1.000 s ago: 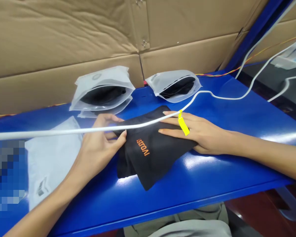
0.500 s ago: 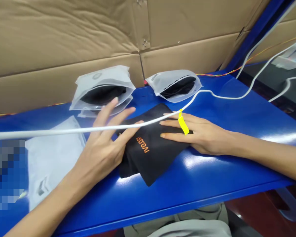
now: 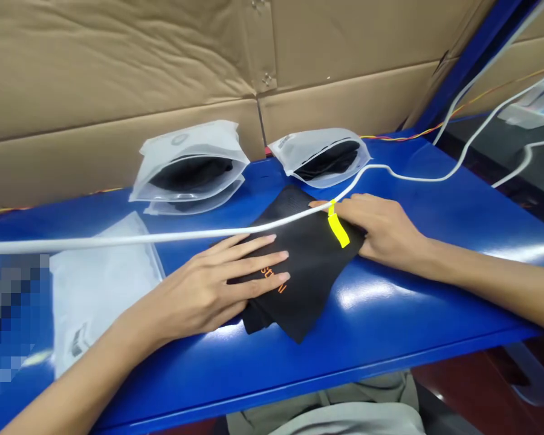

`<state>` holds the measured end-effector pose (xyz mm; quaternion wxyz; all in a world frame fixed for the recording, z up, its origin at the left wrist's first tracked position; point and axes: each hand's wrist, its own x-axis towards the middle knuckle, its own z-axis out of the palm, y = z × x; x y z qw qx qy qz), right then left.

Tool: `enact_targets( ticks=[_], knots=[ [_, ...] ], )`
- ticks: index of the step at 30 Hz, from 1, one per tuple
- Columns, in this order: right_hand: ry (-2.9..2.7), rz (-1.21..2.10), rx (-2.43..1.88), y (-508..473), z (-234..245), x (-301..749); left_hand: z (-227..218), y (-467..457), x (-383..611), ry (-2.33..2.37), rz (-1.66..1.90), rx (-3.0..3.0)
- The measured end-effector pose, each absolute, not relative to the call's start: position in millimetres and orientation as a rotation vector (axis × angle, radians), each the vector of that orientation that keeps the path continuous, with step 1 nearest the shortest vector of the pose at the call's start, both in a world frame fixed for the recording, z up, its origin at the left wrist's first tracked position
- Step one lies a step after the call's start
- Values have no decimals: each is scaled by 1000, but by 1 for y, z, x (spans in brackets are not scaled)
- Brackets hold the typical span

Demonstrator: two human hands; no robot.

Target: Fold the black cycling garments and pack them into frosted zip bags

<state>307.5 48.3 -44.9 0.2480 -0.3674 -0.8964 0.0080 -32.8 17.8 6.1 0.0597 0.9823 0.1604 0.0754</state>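
A folded black cloth (image 3: 308, 278) with orange lettering lies on the blue table, its near corner pointing toward me. My left hand (image 3: 222, 278) rests flat on its left part, fingers stretched out and covering some of the letters. At the right edge, my right hand (image 3: 381, 226) grips the cloth with the thumb on top; the other fingers are hidden beneath it. A white cable (image 3: 199, 234) crosses the view above the cloth and my left hand. On this cable hangs a yellow tag (image 3: 338, 231), in front of the cloth near my right hand.
Two open frosted zip bags with black contents, a left one (image 3: 188, 142) and a right one (image 3: 326, 151), stand at the back by the cardboard wall (image 3: 118, 72). Another frosted bag (image 3: 104, 272) lies flat at left. The blue table (image 3: 390, 326) has its edge near me.
My left hand has come down onto the cloth and lies flat. My right hand has gone from lying flat to gripping the right edge. The cloth has shifted slightly right.
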Motion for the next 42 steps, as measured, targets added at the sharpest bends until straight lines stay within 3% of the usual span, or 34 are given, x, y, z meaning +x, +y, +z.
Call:
enact_targets(
  ticks=[3, 6, 14, 22, 33, 42],
  knots=[
    [-2509, -187, -948, 49, -46, 309, 10, 16, -33, 471, 241, 2914],
    [-2505, -185, -913, 53, -46, 312, 14, 14, -33, 493, 233, 2838],
    [-2309, 767, -784, 59, -38, 320, 6, 15, -30, 522, 258, 2895],
    [-2141, 603, -1399, 47, -36, 298, 4, 10, -27, 576, 203, 2890],
    [-2072, 782, -923, 36, -33, 299, -3, 2, -17, 603, 166, 2801],
    [-1935, 885, -1011, 34, -40, 295, -9, 2, -12, 652, 202, 2833]
  ],
)
